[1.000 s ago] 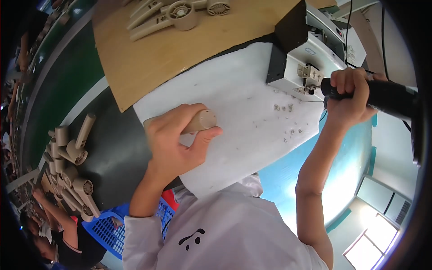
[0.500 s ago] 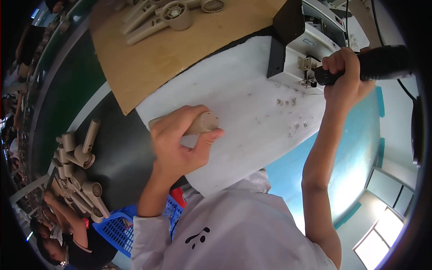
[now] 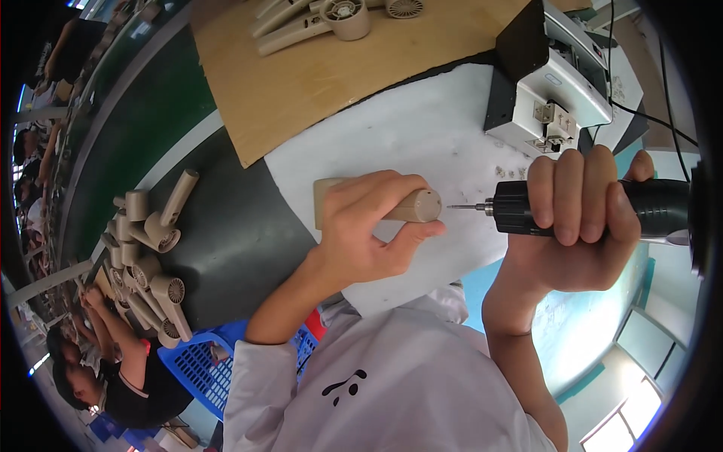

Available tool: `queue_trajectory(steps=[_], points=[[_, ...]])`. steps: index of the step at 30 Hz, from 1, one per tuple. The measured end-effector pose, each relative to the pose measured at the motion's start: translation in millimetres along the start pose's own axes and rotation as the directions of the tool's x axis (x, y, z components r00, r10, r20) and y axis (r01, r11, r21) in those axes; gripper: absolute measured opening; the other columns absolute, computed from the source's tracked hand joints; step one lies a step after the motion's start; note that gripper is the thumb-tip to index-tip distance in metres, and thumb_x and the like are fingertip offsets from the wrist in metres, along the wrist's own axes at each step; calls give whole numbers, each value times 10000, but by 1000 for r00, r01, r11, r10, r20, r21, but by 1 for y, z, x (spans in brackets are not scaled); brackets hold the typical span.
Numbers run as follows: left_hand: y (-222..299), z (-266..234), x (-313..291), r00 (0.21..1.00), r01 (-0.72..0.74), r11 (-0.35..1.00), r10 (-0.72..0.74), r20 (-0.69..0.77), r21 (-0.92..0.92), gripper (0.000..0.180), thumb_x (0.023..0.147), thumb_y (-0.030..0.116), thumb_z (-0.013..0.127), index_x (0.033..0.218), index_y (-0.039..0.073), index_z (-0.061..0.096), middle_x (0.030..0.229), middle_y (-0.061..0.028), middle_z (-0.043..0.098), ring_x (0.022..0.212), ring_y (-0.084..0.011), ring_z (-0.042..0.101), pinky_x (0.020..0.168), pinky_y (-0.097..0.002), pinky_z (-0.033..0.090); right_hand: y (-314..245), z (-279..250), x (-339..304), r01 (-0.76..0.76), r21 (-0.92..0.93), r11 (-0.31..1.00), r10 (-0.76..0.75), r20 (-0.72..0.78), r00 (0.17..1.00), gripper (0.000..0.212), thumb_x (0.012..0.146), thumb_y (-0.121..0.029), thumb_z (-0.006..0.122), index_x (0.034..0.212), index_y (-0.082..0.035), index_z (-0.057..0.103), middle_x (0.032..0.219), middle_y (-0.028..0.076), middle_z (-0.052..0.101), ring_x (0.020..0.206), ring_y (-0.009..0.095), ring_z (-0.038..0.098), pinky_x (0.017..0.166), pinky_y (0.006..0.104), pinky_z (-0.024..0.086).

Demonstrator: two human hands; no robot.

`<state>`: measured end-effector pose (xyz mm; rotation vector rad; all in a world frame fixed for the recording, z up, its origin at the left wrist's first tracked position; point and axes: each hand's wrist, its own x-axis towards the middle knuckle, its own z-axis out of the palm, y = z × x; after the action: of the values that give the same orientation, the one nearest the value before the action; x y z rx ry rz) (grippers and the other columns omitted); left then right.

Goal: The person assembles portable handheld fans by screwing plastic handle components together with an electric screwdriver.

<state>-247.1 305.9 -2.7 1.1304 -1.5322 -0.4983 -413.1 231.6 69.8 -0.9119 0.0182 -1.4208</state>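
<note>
My left hand (image 3: 369, 226) is wrapped round a beige handheld fan (image 3: 420, 206), whose round handle end with small holes faces right. Part of the fan is hidden under my fingers. A black electric screwdriver (image 3: 512, 207) lies in the closed fingers of my right hand (image 3: 576, 218). Its thin bit points left at the handle end, with a small gap between them. Below both hands is a white sheet (image 3: 361, 290) on the bench.
A white screw feeder (image 3: 542, 98) with a black side plate stands at the back right. More beige fans (image 3: 346, 19) lie on brown cardboard (image 3: 279, 90); others are piled on the left (image 3: 151, 256). A blue basket (image 3: 196, 369) and a co-worker (image 3: 128, 377) are at lower left.
My right hand has brought the electric screwdriver from the screw feeder toward the fan's handle end. The view has shifted, and the fan stays in my left hand.
</note>
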Motion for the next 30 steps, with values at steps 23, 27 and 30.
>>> queue_trajectory(steps=[23,27,30], points=[[-128,-149,61,976,194,369,-168,-140,909,336,767,232,711,1051,54,683,1035,-192,646,1004,-377,602,841,-445,491,-55,-86,19,122,-295,948,-182,-184,966,309,882,4,446,1104,-171,569,646,-27,306,545,94,310,571,272,327],[-147,-131,94,996,-84,502,11,91,861,414,768,106,731,1165,40,634,1184,-151,584,1120,-362,528,914,-431,454,-41,-89,39,189,-514,837,-321,-180,930,353,846,62,513,1116,-163,540,637,5,369,544,120,364,563,318,375],[-158,-128,111,991,-117,460,-3,133,880,407,767,104,738,1157,38,643,1121,-140,615,1050,-368,549,903,-417,466,-34,-95,44,165,-658,735,-376,-193,906,351,832,61,537,1130,-108,462,633,31,420,523,125,384,536,328,387]])
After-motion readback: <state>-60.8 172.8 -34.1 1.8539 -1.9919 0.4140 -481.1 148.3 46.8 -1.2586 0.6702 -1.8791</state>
